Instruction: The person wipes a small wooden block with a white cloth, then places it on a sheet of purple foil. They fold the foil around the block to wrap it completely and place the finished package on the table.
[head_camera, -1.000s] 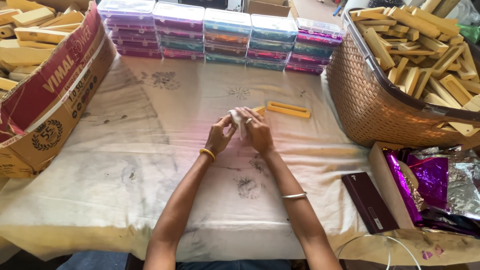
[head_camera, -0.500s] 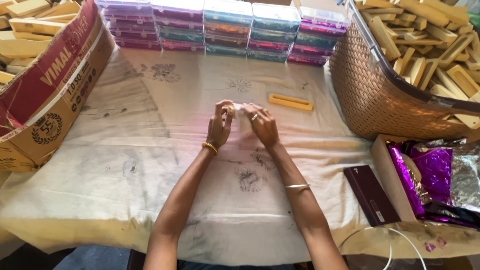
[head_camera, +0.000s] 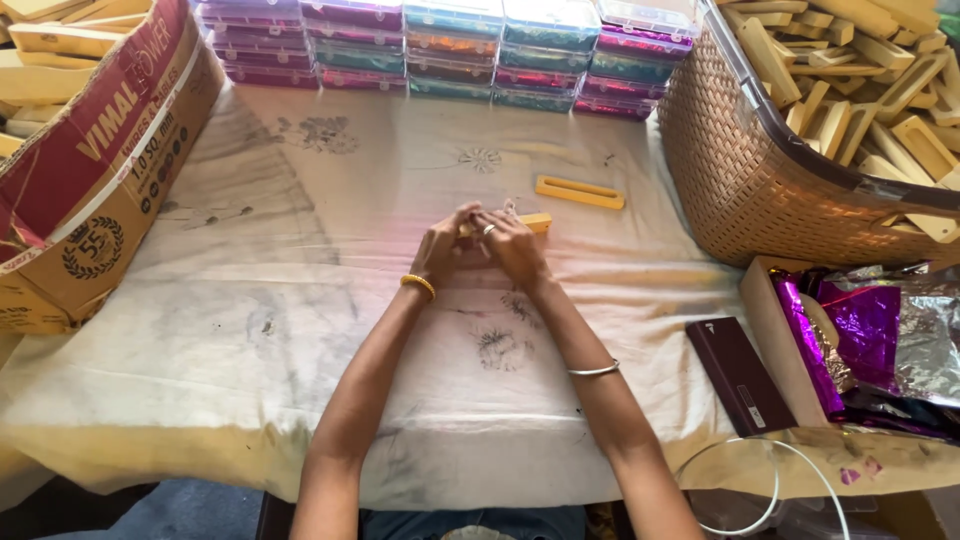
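Mid-frame, on open cloth between the cardboard box and wicker basket, left hand and right hand meet, both grasping a yellow wooden piece.

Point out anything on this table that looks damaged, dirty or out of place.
The white cloth over the table is smudged with dark stains, heaviest near the cardboard box, whose flap is torn and sagging. One yellow wooden piece lies alone, apart from the basket of similar pieces. Both hands are closed on another piece.
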